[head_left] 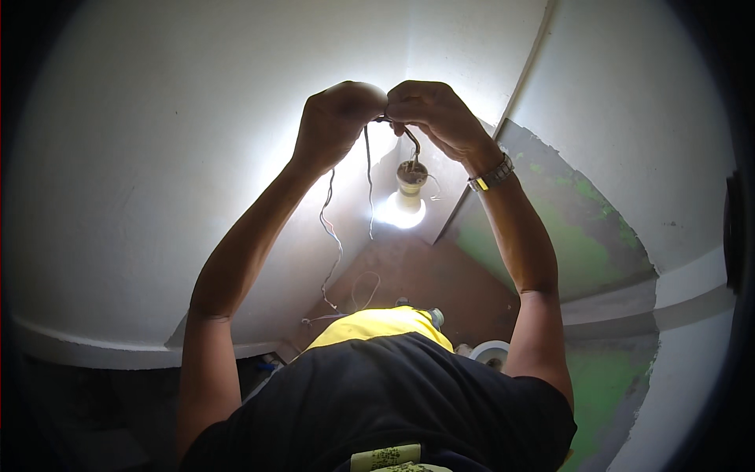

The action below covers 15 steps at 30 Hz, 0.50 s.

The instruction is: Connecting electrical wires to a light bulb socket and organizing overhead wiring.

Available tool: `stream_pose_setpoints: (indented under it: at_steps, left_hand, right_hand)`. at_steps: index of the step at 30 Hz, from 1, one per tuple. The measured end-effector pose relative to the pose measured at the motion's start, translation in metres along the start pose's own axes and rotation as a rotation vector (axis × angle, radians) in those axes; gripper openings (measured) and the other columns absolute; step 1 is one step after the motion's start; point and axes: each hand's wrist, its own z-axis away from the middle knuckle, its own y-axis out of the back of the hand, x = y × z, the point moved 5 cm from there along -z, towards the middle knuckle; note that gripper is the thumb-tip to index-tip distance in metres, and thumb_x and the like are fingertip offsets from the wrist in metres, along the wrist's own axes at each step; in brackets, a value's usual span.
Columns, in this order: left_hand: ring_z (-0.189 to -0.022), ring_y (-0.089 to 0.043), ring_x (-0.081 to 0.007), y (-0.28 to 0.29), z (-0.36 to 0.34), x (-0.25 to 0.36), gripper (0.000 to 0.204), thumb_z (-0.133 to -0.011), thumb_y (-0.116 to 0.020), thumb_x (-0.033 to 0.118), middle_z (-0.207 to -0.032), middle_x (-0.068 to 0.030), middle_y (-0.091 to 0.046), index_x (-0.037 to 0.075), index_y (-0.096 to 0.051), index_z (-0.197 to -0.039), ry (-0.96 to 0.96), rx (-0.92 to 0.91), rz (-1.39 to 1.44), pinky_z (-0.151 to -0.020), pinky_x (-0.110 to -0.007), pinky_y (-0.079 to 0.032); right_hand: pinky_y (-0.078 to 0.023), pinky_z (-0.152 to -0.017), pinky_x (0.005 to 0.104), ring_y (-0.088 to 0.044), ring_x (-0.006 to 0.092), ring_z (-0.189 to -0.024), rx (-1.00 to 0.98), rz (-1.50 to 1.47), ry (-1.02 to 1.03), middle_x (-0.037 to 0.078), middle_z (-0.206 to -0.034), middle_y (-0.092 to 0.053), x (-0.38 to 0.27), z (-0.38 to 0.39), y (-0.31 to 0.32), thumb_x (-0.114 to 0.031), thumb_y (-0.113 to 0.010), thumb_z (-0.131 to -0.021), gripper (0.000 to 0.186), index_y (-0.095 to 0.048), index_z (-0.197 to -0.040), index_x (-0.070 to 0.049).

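Observation:
Both arms reach up in front of a white wall. My left hand [340, 118] and my right hand [432, 114] meet at the top, each pinching thin electrical wires [368, 169] where the strands join. From the joint a short lead drops to a pale lamp holder [411, 176] with a lit bulb [403, 211] hanging under it, just below my right hand. Loose wire ends [332, 236] dangle below my left hand. A metal wristwatch [492, 175] sits on my right wrist.
White walls meet in a corner behind the bulb. A brown surface [440, 275] lies below the lamp, and a patchy green painted wall [582, 244] is at the right. My black and yellow shirt [377, 377] fills the bottom. A white round object [491, 352] lies near my right arm.

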Motion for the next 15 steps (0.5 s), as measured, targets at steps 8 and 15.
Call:
stream_pose_setpoints:
  at_steps: [8, 15]
  left_hand:
    - [-0.052, -0.043, -0.0007, -0.003, -0.001, 0.006, 0.013, -0.093, -0.069, 0.009, -0.077, -0.0015, -0.068, 0.002, -0.073, -0.104, 0.191, 0.009, -0.018, -0.044, -0.019, -0.031]
    - [-0.048, -0.036, 0.0001, -0.001, -0.006, 0.009, 0.018, -0.095, -0.068, 0.018, -0.078, -0.0021, -0.068, 0.004, -0.073, -0.104, 0.266, 0.002, 0.044, -0.041, -0.018, -0.023]
  right_hand:
    - [-0.052, -0.069, 0.0257, -0.063, 0.0119, -0.076, 0.186, 0.167, 0.196, 0.006, -0.083, -0.067, -0.021, -0.005, 0.003, -0.004, -0.070, -0.089, 0.008, -0.068, -0.095, 0.002]
    - [-0.053, -0.072, 0.0252, -0.066, 0.0120, -0.080, 0.287, 0.202, 0.379, 0.005, -0.083, -0.068, -0.031, -0.014, -0.006, 0.000, -0.069, -0.088, 0.008, -0.067, -0.096, 0.002]
